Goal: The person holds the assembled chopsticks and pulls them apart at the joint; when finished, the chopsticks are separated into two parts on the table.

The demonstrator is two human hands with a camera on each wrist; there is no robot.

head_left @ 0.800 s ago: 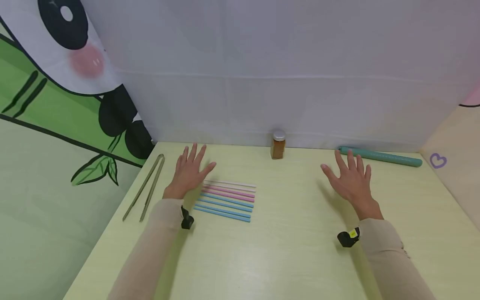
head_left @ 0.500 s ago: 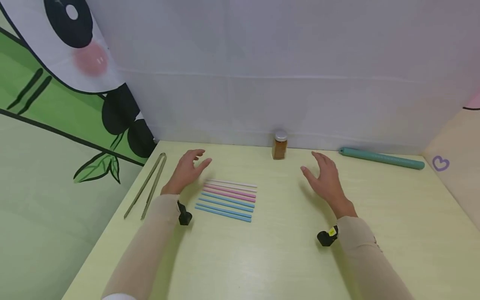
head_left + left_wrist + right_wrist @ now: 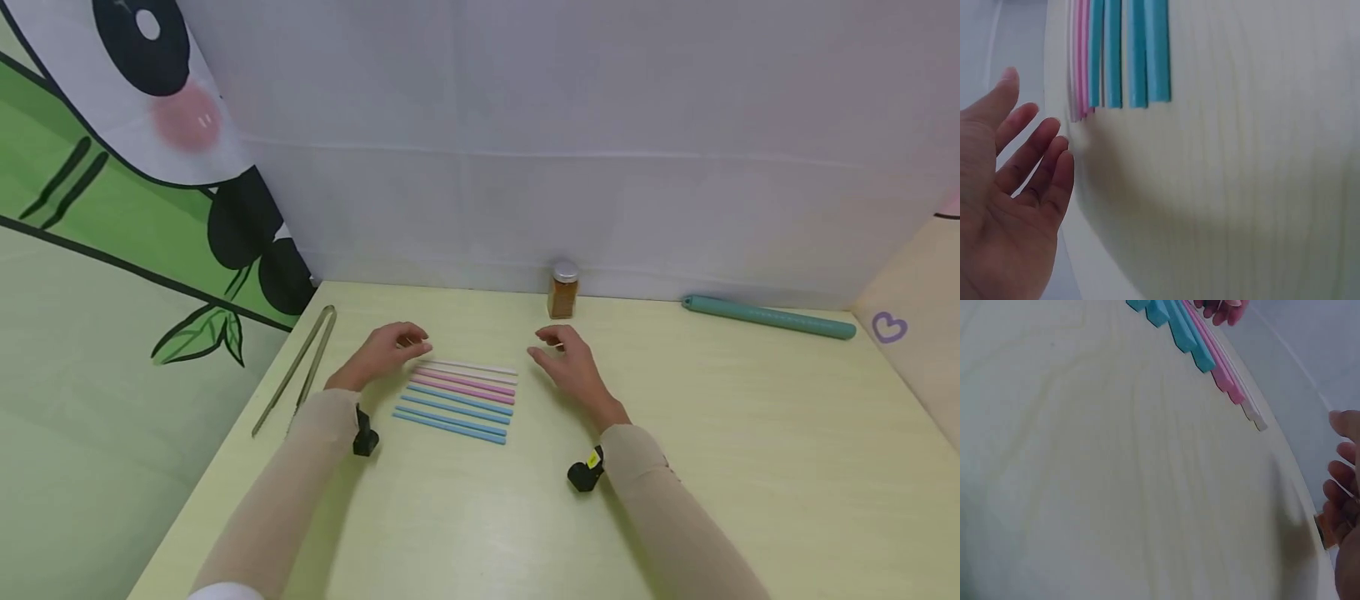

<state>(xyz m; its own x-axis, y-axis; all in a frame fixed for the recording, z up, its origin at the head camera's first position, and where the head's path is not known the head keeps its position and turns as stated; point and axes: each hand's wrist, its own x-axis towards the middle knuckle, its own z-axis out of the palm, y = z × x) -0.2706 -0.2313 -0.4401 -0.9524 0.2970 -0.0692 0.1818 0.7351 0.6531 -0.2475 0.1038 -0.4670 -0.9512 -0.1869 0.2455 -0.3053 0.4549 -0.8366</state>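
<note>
A row of slim sticks like chopsticks lies on the pale table: white [image 3: 468, 367] at the back, then pink sticks [image 3: 465, 381], then several blue sticks [image 3: 461, 400] at the front. Off the row's left end hovers my left hand [image 3: 382, 354], fingers loosely bent. The left wrist view shows that hand [image 3: 1016, 206] with an empty palm, beside the sticks' ends [image 3: 1158, 56]. My right hand [image 3: 573, 367] hangs just past the row's right end, fingers relaxed and holding nothing. At the right wrist view's edge, its fingers [image 3: 1341, 481] are partly cut off.
Metal tongs [image 3: 329, 312] lie along the table's left edge. A small jar [image 3: 563, 296] with a silver lid and brown contents stands at the back, behind my right hand. A green tube-like rod [image 3: 768, 317] lies at the back right, before the cloth backdrop [image 3: 600, 200].
Both hands have gone from spread fingers to loosely bent ones. My right hand has swung left from near the green rod to the sticks; my left hand has come slightly nearer.
</note>
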